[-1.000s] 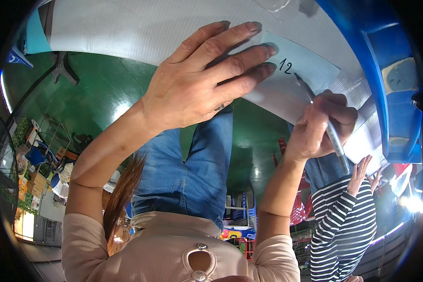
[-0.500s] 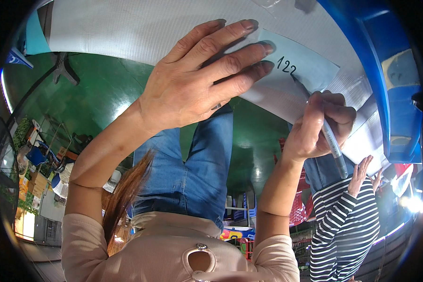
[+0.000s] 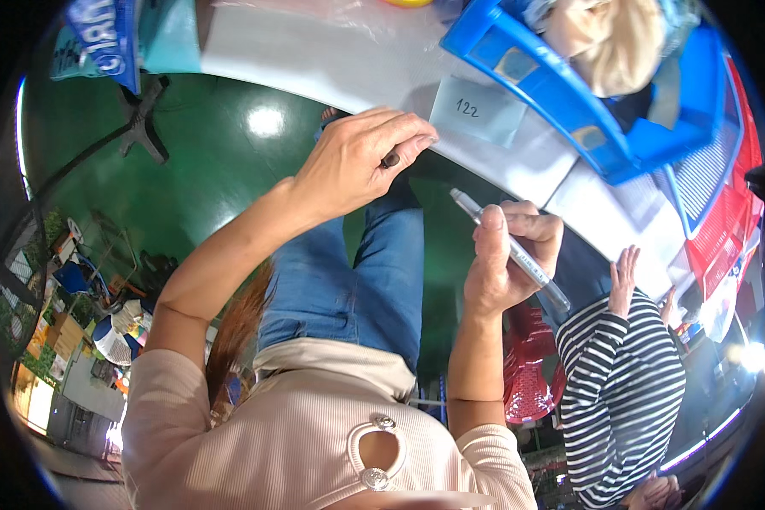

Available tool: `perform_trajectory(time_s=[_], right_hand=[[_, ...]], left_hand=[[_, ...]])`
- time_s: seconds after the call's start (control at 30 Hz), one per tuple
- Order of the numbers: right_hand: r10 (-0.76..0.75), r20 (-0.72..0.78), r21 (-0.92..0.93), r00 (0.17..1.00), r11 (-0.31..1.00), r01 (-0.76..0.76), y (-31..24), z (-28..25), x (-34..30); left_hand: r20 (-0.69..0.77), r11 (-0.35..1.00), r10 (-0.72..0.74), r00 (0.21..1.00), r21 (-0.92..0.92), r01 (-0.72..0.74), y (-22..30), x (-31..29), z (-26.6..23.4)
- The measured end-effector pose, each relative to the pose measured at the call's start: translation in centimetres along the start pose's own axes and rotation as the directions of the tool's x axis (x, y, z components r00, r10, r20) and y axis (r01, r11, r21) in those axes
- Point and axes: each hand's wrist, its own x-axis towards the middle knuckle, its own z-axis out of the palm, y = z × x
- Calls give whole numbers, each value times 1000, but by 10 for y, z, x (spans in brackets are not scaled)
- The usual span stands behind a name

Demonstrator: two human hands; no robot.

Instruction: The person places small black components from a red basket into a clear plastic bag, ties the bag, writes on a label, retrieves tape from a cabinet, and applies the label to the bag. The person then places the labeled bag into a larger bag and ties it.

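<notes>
The pen (image 3: pixel 529 267) is silver and sits in the right hand (image 3: pixel 491 276), in the air in front of the tabletop. That hand pinches the pen between its thumb and bent fingers, and the pen slants up to the left. The left hand (image 3: pixel 361 157) is near the tabletop's edge, with its fingers bent and close together. It pinches a small dark thing (image 3: pixel 389 160), but most of that is hidden, so I can't tell what it is. Past the hands, a pale blue card (image 3: pixel 491 125) with black writing lies flat on the white tabletop (image 3: pixel 314 51). Right by the card is a big blue bin (image 3: pixel 523 78) with cream cloth (image 3: pixel 608 34) in it. A blue bag (image 3: pixel 115 42) is at the far left. On the right, a person (image 3: pixel 620 391) in a stripy top holds up a hand (image 3: pixel 625 276). Below is the shiny green floor (image 3: pixel 217 161).
</notes>
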Motion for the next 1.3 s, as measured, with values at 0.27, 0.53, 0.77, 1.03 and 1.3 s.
perform_trajectory(time_s=[0.27, 0.53, 0.77, 1.03, 1.3], right_hand=[[-262, 100, -67, 960, 961, 269, -109, 14, 6], [-352, 211, -120, 912, 916, 382, -152, 11, 1], [-64, 158, 35, 985, 998, 59, -128, 7, -9], [-189, 38, -620, 981, 766, 171, -82, -50, 97], [-71, -20, -974, 997, 228, -3, -75, -41, 218]], left_hand=[[-173, 993, 59, 983, -92, -76, 99, -6, -51], [-219, 949, 314, 924, 90, -301, 142, -6, -77], [-99, 995, 98, 990, -22, -101, 152, -9, -67], [-45, 999, 13, 999, -31, -15, 49, 6, -8], [-219, 873, -408, 886, 192, 449, -3, 51, 72]])
